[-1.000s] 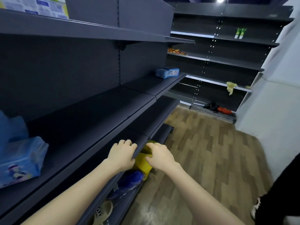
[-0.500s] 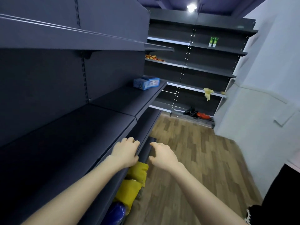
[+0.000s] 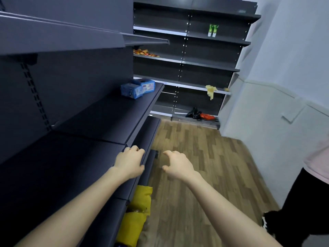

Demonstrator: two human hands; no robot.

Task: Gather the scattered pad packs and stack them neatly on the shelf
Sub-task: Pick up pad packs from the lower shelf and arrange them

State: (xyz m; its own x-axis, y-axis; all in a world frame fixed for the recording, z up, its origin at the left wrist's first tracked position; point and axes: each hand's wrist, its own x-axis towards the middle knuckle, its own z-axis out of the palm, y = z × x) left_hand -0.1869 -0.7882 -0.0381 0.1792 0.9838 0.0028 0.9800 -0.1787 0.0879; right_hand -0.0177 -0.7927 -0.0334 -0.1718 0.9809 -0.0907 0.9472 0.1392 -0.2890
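Observation:
Two blue pad packs (image 3: 137,88) lie side by side at the far end of the dark middle shelf (image 3: 99,122), well ahead of both hands. My left hand (image 3: 130,161) rests on the front edge of that shelf, fingers curled over the lip. My right hand (image 3: 176,164) hovers in the air just right of the shelf edge, fingers loosely curled and holding nothing. A yellow pack (image 3: 137,211) sits on a lower shelf below my left forearm, partly hidden by the shelf above it.
Dark shelving lines the far wall, holding green tubes (image 3: 213,30), orange snacks (image 3: 145,52), a yellow glove (image 3: 211,90) and a black and red heap (image 3: 200,115). Wooden floor (image 3: 204,175) runs along the aisle. Another person (image 3: 309,202) stands at the right edge.
My view has moved forward along the aisle and the blue packs are closer. My right hand has left the yellow pack and now hangs free. The left hand slid along the shelf edge.

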